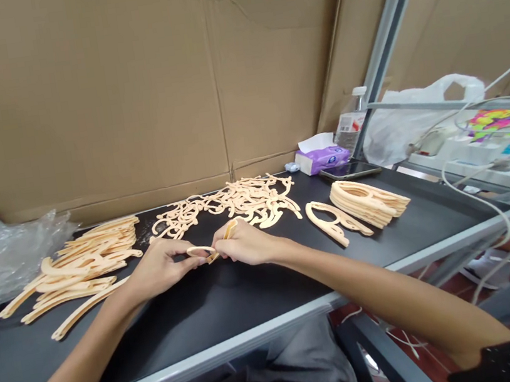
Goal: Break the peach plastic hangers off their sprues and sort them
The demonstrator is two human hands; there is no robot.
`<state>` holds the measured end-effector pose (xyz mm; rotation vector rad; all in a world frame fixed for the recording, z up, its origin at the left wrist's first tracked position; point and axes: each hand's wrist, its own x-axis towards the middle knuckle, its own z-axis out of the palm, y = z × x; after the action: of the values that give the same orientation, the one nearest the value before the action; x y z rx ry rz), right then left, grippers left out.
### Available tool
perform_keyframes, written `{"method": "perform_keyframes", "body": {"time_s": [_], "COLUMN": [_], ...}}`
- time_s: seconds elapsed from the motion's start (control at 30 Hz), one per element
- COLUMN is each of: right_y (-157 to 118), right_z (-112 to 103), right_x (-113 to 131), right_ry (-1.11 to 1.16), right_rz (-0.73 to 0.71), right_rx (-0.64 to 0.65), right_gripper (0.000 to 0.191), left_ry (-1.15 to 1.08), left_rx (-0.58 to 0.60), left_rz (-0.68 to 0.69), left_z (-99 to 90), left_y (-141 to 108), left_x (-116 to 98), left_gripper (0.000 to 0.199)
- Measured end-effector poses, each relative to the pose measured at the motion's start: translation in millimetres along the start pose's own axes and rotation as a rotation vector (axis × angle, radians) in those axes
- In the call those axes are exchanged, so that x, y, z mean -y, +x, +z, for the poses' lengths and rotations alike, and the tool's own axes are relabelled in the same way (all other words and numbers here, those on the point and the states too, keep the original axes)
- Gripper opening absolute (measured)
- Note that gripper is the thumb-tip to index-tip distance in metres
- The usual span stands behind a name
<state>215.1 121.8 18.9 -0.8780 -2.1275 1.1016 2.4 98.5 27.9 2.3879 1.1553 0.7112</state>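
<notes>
Near the middle of the black table (250, 293), my left hand (164, 266) pinches a curved cream plastic piece (200, 250). Close on its right, my right hand (242, 242) is closed round another cream piece (230, 228) that touches or nearly touches the first; the fingers partly hide both. Long curved cream arms (97, 251) lie in a pile at the left. Beyond my hands is a heap of small curved cream pieces (251, 198). On the right rest a stack of joined cream pieces (365, 201) and a single joined one (335, 221).
Crumpled clear plastic (12, 253) lies at the far left. Toward the back right are a purple tissue pack (324, 157), a phone (351, 170) and a bottle (352, 123). A metal post (385, 40), a white bag (415, 115) and cables (479, 200) stand farther right.
</notes>
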Motion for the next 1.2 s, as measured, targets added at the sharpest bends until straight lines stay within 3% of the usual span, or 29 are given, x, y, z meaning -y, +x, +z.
{"method": "perform_keyframes", "body": {"time_s": [0.17, 0.37, 0.77, 1.0, 1.2], "right_y": [1, 2, 3, 4, 6], "right_z": [1, 1, 2, -4, -5], "right_x": [-5, -5, -4, 0, -3], "right_ry": [0.002, 0.157, 0.524, 0.856, 0.935], "right_rz": [-0.004, 0.134, 0.363, 0.332, 0.273], "right_rx": [-0.006, -0.055, -0.146, -0.186, -0.311], "right_gripper": [0.019, 0.015, 0.016, 0.022, 0.01], "left_ry": [0.036, 0.103, -0.071, -0.323, -0.598], "left_rx": [-0.002, -0.04, -0.173, -0.414, -0.603], "left_rz": [-0.028, -0.069, -0.146, -0.228, -0.251], "left_z": [-2.4, 1.3, 12.5, 9.5, 7.4], "left_y": [0, 1, 2, 6, 10], "left_x": [3, 4, -2, -2, 4], "left_gripper": [0.02, 0.022, 0.027, 0.029, 0.027]}}
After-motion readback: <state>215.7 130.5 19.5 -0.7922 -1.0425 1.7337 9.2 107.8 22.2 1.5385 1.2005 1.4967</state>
